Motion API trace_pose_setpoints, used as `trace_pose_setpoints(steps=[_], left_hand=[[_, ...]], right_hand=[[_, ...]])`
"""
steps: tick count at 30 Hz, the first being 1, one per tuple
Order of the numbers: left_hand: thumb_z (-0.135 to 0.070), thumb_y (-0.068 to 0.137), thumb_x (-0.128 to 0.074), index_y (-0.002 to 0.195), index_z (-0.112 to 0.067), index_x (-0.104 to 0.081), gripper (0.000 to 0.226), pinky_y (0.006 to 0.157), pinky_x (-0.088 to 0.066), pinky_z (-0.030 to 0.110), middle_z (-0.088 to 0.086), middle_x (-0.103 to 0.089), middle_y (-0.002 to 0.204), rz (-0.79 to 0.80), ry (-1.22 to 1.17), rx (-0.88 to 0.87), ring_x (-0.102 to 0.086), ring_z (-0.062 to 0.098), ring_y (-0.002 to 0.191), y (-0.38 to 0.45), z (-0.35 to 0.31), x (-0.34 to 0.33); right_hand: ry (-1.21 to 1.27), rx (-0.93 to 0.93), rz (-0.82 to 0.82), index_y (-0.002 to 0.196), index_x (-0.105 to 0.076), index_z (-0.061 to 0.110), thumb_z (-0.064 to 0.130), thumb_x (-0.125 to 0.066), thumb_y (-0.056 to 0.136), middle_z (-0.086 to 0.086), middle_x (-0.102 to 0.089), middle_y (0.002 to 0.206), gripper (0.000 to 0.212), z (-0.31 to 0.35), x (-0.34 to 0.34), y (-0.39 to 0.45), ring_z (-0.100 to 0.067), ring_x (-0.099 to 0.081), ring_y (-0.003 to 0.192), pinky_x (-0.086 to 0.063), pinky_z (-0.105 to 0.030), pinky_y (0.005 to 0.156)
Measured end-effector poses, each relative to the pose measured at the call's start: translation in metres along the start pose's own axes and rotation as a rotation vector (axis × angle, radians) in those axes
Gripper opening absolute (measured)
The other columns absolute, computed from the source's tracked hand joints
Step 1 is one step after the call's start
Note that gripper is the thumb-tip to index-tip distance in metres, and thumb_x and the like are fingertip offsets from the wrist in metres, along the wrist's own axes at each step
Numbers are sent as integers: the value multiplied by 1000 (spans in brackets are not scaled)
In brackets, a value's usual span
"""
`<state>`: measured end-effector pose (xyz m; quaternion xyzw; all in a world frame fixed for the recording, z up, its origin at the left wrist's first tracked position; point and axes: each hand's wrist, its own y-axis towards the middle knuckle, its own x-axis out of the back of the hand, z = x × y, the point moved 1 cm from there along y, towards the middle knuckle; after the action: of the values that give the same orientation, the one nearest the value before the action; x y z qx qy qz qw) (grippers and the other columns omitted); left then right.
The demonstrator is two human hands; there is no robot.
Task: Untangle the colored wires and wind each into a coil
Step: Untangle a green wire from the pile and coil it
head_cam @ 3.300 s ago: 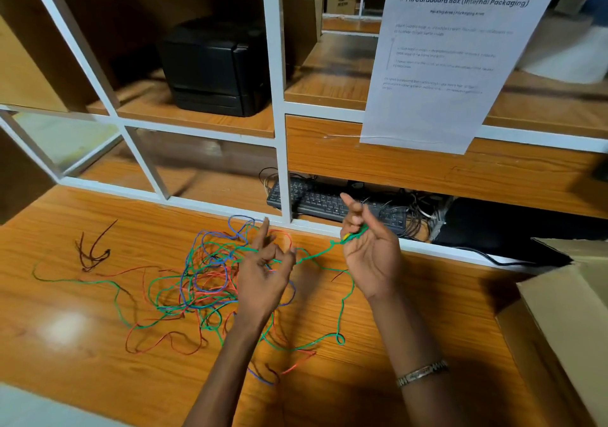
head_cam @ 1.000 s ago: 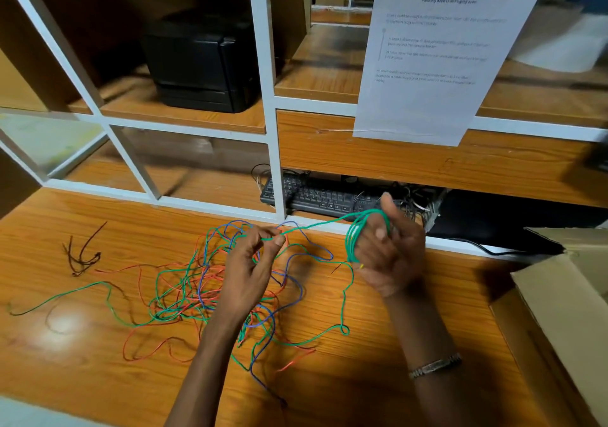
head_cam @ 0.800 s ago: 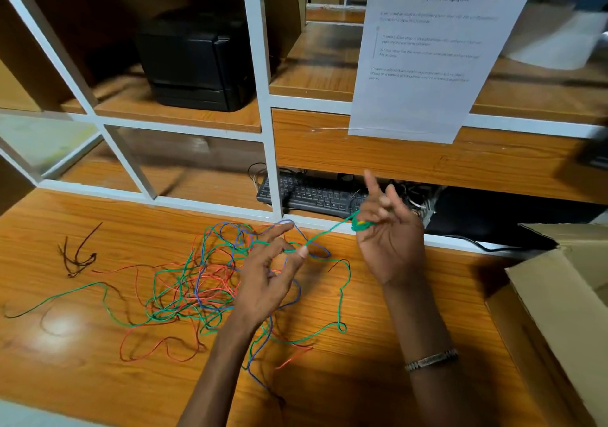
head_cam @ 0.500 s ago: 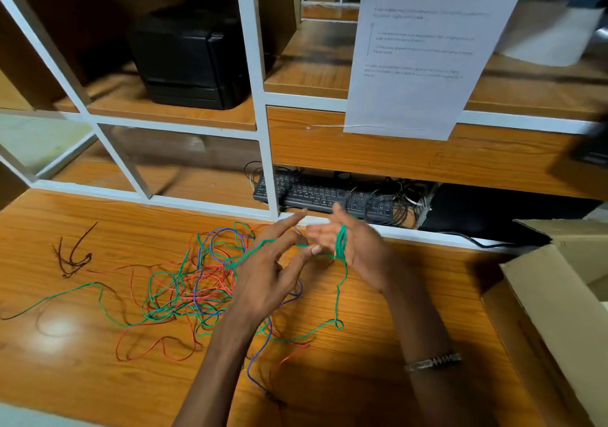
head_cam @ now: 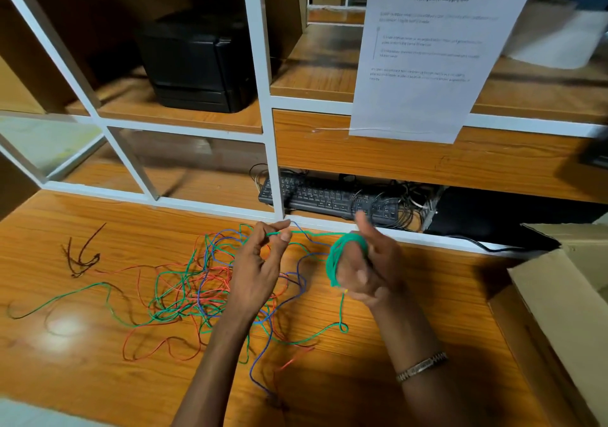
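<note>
Left hand (head_cam: pixel 260 268) pinches a thin green wire (head_cam: pixel 309 233) that runs taut to the right hand (head_cam: pixel 371 268), whose blurred fingers carry a round green coil (head_cam: pixel 334 259). Beneath lies a loose tangle (head_cam: pixel 197 291) of red, blue and green strands on the glossy wooden desk (head_cam: pixel 82 370).

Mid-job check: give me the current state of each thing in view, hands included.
Left hand: raised, pinches the green wire.
Right hand: blurred, green loops wound round its fingers.
Green wire: partly coiled, the rest in the tangle.
Tangle of wires: red, blue, green strands mixed on the table.
Dark wire: apart, loose.
Cardboard box: open.
</note>
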<state>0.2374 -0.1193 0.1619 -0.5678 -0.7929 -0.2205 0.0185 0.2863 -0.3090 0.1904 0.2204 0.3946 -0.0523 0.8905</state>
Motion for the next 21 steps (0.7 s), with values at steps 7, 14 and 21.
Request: trace_pose_setpoints(steps=[7,14,21], left_hand=[[-31,109,-56,85,-34,-54,25,78,-42,24,-28,-59,84,-18,60,24,-55,-8,83,-10,17,6],[-32,101,-66,81,-17,-66,25,108,-44,36,-6,-71,132,105,136,-250,-62,18,128,-2,-8,-1],[-31,97,-73,96,-15,-72,17,107,-47,42,-7,-71,130,36,230,-293,-60,16,129,13,-18,-6]], right_hand=[[208,675,-528,125,-66,-5,29,-36,113,0,-61,70,47,54,1,-10,-10,-56,56,-43,-18,55],[-327,651,-1103,143,-34,-4,0,-38,107,-29,-53,144,37,39,33,-2,-30,-65,121,-51,-30,103],[-894,-430,-1271,120,-62,-7,58,-42,104,-24,-73,109,69,-8,45,4,-25,-73,89,-55,-37,92]])
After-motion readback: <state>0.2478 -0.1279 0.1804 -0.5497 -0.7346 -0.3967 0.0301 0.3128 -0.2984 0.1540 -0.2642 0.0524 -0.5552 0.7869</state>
